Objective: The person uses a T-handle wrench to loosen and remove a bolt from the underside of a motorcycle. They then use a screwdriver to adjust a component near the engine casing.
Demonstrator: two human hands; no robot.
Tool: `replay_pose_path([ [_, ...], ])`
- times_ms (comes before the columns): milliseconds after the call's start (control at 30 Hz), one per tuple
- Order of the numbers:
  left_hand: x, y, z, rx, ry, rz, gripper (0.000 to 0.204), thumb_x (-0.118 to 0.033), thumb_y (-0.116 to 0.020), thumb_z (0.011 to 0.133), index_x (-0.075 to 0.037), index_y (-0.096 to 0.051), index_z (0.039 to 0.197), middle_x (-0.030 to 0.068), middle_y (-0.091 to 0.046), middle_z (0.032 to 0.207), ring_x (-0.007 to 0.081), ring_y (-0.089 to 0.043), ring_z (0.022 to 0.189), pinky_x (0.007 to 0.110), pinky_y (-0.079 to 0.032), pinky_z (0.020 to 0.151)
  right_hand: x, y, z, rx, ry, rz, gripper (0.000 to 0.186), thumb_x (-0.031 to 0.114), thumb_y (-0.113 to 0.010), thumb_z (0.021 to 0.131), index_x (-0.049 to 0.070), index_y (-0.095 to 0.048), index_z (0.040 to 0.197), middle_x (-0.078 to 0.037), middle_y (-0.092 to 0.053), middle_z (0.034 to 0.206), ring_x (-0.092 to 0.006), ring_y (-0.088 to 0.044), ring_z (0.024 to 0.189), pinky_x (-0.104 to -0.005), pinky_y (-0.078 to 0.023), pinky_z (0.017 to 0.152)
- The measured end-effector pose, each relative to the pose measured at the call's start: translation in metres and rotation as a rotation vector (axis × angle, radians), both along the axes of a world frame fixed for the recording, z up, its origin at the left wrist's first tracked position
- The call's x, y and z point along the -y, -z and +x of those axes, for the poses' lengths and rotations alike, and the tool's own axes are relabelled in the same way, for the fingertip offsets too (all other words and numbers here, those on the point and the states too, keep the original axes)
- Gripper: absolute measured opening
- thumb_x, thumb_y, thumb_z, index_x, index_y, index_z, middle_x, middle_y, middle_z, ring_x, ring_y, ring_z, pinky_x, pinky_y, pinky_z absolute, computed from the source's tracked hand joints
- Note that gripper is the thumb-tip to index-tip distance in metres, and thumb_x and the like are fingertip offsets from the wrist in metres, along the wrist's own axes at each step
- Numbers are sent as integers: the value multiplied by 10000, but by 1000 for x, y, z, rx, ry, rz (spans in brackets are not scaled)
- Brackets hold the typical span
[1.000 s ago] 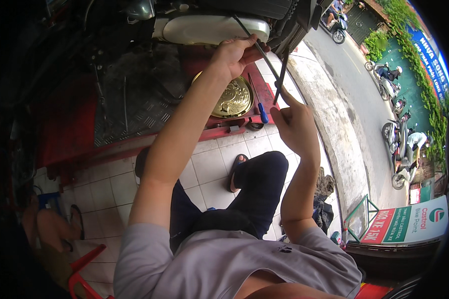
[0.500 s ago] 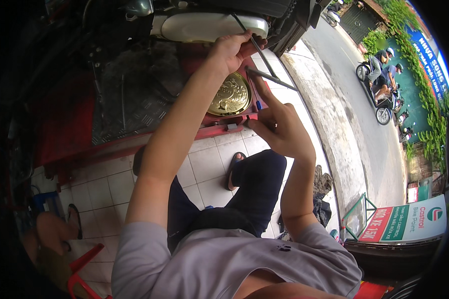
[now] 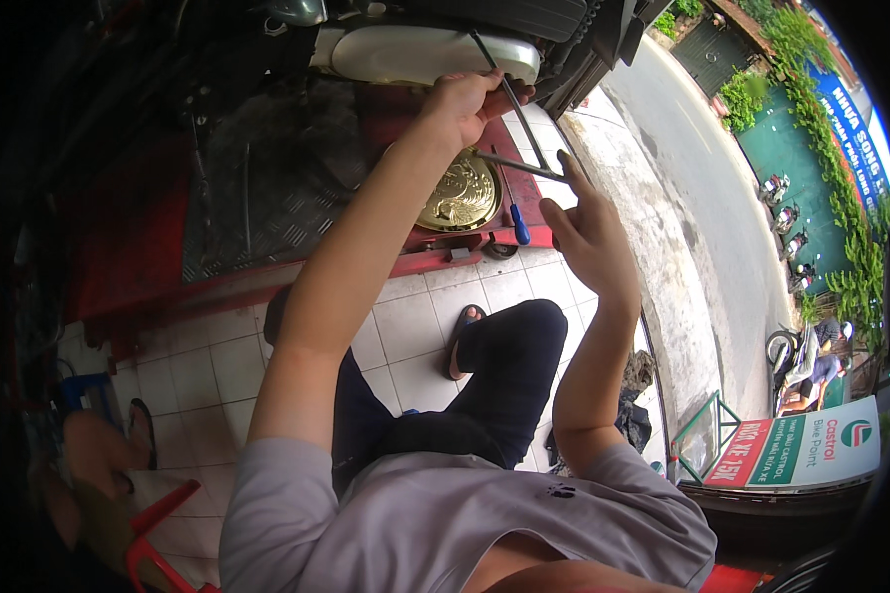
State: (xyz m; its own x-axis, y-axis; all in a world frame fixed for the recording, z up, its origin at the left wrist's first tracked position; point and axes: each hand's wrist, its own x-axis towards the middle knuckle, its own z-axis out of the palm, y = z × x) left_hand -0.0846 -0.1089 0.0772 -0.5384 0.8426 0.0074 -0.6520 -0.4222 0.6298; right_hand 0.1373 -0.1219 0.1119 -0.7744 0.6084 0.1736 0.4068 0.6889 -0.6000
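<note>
In the head view my left hand (image 3: 461, 111) grips a long dark T-handled wrench (image 3: 523, 116) just below its upper end, which meets the motorcycle beside a silver cover (image 3: 396, 55). The crossbar (image 3: 507, 161) slants almost horizontally at the near end. My right hand (image 3: 588, 232) has its index finger at the crossbar's right end, with thumb apart and other fingers loosely bent, not gripping. A gold embossed round plate (image 3: 457, 198) and a blue-handled screwdriver (image 3: 520, 223) lie beneath on a red lift platform (image 3: 129, 252); my left arm partly hides the plate.
Another person's bare leg (image 3: 89, 455) and a red plastic chair (image 3: 158, 509) are at lower left. On the right are a kerb and road (image 3: 692, 198), parked scooters (image 3: 786, 217), a person on a motorbike (image 3: 821, 366) and a signboard (image 3: 801, 440). Dark crumpled material (image 3: 633, 415) lies beside my right arm.
The crossbar has turned from steep to nearly horizontal. My right index finger moved leftward to the crossbar's left end, then back rightward to its right end. Road riders have moved.
</note>
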Motion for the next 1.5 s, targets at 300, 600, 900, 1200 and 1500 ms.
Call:
replay_pose_path([
  [300, 3, -4, -4, -22, -4, 23, 197, -29, -492, 959, 145, -550, 1031, 243, -646, 995, 336, -675, 928, 386, -575, 903, 4, 3, -5, -134, -95, -138, 700, 111, -556, 900, 24, -205, 1501, -98, -576, 570, -97, -440, 492, -269, -399, 516],
  [600, 3, -3, -6, -58, -33, 1, 185, -16, -497, 949, 147, -563, 1004, 248, -637, 1015, 341, -675, 924, 397, -578, 901, 8, 4, -9, -115, -78, -134, 571, 146, -590, 897, 6, -402, 1418, -63, -489, 509, -107, -386, 461, -296, -358, 486],
  [900, 5, -16, -8, -89, -41, 39, 171, 22, -514, 934, 163, -555, 1021, 237, -620, 1018, 341, -673, 925, 373, -601, 872, 4, 11, -7, -189, -279, -292, 578, 87, -544, 903, -11, -358, 1441, 42, -421, 576, -46, -344, 545, -231, -271, 510],
  [1200, 3, -10, -4, -28, -30, 25, 155, 26, -522, 929, 144, -568, 1018, 214, -629, 1010, 321, -675, 905, 389, -590, 892, -3, 24, -1, -341, 38, -47, 629, 81, -569, 895, -34, -303, 1453, 18, -458, 508, -21, -372, 490, -214, -299, 470],
  [1500, 1, -8, -9, 6, -3, 5, 173, -8, -499, 952, 132, -570, 1025, 213, -635, 1008, 310, -671, 920, 376, -585, 889, 22, 1, -18, -203, -252, 27, 652, 90, -622, 847, -44, -342, 1421, -105, -515, 502, -147, -458, 429, -301, -390, 496],
])
